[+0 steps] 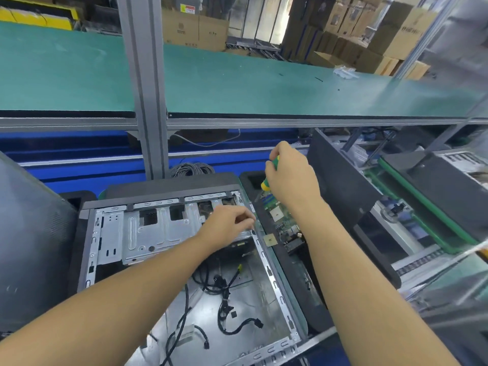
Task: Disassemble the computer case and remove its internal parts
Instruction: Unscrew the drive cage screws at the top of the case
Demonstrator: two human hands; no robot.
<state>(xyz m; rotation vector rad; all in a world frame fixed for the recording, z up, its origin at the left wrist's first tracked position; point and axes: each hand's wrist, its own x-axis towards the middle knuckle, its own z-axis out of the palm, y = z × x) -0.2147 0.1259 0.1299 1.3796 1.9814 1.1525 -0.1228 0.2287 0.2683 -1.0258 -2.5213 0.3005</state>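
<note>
The fingers (268, 172) of the right hand (290, 178) are clamping a green-and-yellow screwdriver (275, 162) over the motherboard (281, 220) just beneath them; the left hand (227, 225) is curling its fingers at the computer case (111, 233) rail, grip unclear; unscrewing seems to be going on; the next move is calling for the tip seated squarely.

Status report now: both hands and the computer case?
Right hand grips green-yellow screwdriver over circuit board. Left hand at computer case rim, grip unclear. Loose cables inside.
</note>
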